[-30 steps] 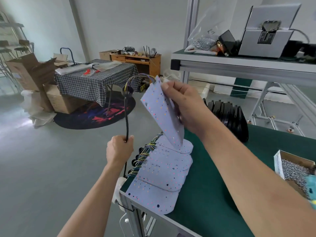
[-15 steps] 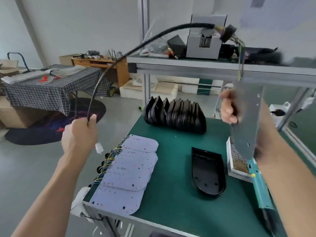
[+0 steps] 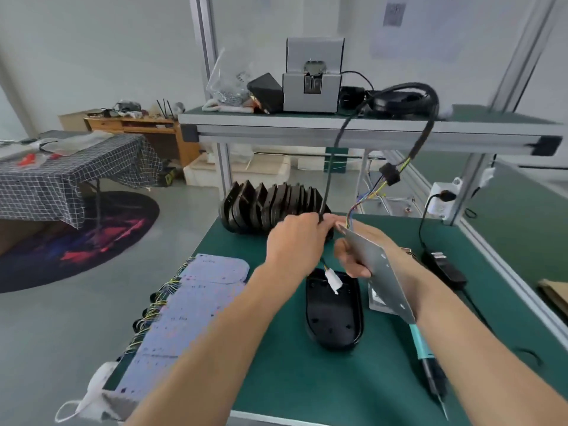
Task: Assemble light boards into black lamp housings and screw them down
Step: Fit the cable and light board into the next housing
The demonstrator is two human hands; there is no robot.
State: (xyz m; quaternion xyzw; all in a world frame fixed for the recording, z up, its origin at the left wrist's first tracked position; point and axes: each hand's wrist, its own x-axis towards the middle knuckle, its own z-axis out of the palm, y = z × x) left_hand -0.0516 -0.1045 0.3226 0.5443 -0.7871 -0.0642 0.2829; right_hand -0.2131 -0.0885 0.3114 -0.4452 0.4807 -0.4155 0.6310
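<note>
My right hand (image 3: 353, 256) grips a light board (image 3: 379, 272), grey back side up, tilted above the green bench. My left hand (image 3: 296, 238) grips the board's black cable (image 3: 327, 182), which loops up over the shelf and back down to the board. A white connector (image 3: 333, 281) dangles below my left hand, over an open black lamp housing (image 3: 333, 315) lying on the mat. Several more light boards (image 3: 184, 305) overlap in a row at the bench's left edge. Behind my hands stands a row of black housings (image 3: 264, 207).
A teal electric screwdriver (image 3: 425, 361) lies right of the housing. A box of screws (image 3: 379, 298) sits partly hidden under the held board. A black power adapter (image 3: 442, 267) lies far right. The upper shelf (image 3: 338, 130) carries a grey screw feeder (image 3: 313, 78). A face mask (image 3: 92, 398) hangs at the near left corner.
Both hands came together over the lying housing: the board dropped from shelf height to just above the bench, and my left hand swung right with the cable.
</note>
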